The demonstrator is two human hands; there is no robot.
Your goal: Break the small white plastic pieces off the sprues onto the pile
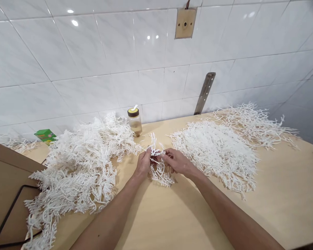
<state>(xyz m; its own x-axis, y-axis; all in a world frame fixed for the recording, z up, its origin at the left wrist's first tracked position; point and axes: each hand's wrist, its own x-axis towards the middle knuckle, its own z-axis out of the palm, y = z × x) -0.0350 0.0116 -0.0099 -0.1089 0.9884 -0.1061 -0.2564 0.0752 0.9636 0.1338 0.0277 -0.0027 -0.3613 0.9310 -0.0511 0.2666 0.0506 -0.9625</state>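
Both my hands meet over the middle of the wooden table (172, 215). My left hand (143, 164) and my right hand (175, 161) pinch a white branching plastic sprig (158, 163) between them, fingers closed on it. The sprig sticks up above the fingers and hangs down below them onto the table. A big heap of the same white sprigs (80, 163) lies to the left of my hands. A flatter spread of white sprigs (219, 149) lies to the right.
A small clear jar with a yellow and black lid (134, 121) stands at the wall behind my hands. A green box (45, 135) sits at the far left. A black wire frame (13, 215) lies at the left front. White tiled wall behind.
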